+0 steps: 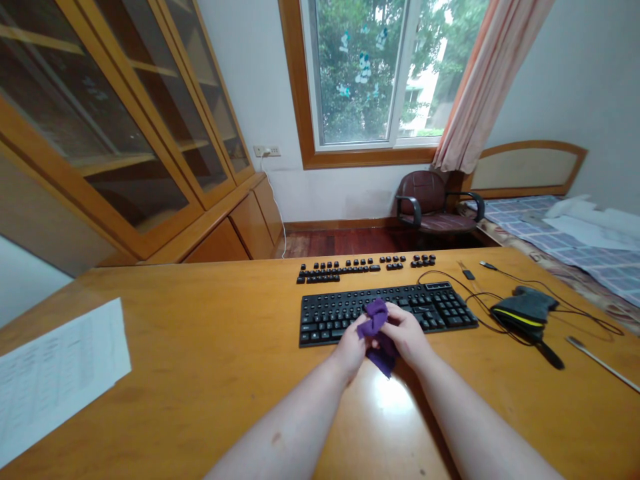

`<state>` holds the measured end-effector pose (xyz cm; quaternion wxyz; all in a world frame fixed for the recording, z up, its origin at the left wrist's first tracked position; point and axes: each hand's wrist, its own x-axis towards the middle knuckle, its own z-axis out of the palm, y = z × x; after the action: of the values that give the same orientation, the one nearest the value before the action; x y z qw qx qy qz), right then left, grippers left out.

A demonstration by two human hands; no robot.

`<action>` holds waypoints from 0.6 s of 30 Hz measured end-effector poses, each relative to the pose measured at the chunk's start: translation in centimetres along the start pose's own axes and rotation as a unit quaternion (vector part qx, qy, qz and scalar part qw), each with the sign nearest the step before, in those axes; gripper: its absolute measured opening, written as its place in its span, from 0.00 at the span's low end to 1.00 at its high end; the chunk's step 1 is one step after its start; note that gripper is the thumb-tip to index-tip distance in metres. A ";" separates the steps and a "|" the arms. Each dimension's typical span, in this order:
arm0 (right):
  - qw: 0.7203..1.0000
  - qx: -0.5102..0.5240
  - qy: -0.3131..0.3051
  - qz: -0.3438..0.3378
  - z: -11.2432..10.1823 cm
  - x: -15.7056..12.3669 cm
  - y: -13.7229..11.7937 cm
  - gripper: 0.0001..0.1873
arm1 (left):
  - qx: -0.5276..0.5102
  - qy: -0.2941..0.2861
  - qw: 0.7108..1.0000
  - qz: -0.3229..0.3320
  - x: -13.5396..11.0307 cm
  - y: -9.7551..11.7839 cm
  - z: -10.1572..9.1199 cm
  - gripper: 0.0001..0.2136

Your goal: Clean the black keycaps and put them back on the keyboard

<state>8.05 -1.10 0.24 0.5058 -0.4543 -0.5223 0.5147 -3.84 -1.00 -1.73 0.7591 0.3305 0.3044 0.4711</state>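
Both my left hand (351, 348) and my right hand (406, 335) are closed on a crumpled purple cloth (373, 320), just over the front edge of a black keyboard (320, 325). A loose end of the cloth hangs below my fingers. Whether something small is wrapped in the cloth is hidden. Part of the keyboard's lower middle is covered by my hands. Behind the keyboard lie rows of loose black keycaps (357, 270), set out on the wooden desk (210, 347).
To the right are a dark grey brush with a yellow stripe (523, 313), a thin rod with a bristled tip (600, 360), a small black piece (469, 274) and a cable with a USB plug (489, 265). Printed sheets (65, 373) lie at left. A chair (425, 197) stands beyond the desk.
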 end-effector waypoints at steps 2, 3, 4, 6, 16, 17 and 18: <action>0.999 -0.027 0.002 -0.022 -0.1 0.1 -0.1 0.09 | 0.016 -0.007 1.000 -0.003 0.1 -0.1 -0.2 0.16; 0.999 -0.040 0.006 -0.035 -0.2 0.2 -0.1 0.08 | 0.016 -0.006 1.000 -0.007 0.1 -0.2 -0.2 0.15; 0.998 -0.049 0.010 -0.044 -0.3 0.2 -0.1 0.08 | 0.015 -0.004 1.000 -0.010 0.2 -0.3 -0.3 0.15; 0.997 -0.049 0.023 -0.052 -0.4 0.4 0.0 0.08 | 0.007 -0.002 1.000 -0.012 0.2 -0.4 -0.3 0.16; 0.994 -0.074 0.036 -0.077 -0.2 0.2 0.4 0.06 | 0.031 -0.011 0.999 -0.011 0.1 -0.7 -0.2 0.17; 0.989 -0.098 0.054 -0.098 -0.3 0.3 0.4 0.07 | 0.019 -0.017 1.000 -0.014 0.1 -0.7 -0.2 0.17; 0.984 -0.119 0.073 -0.113 -0.4 0.4 0.3 0.07 | 0.002 -0.024 1.000 -0.016 0.1 -0.6 -0.2 0.17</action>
<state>8.41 -0.66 -0.09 0.5398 -0.4857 -0.5897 0.3535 -3.60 -1.07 -2.35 0.7728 0.3385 0.2926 0.4500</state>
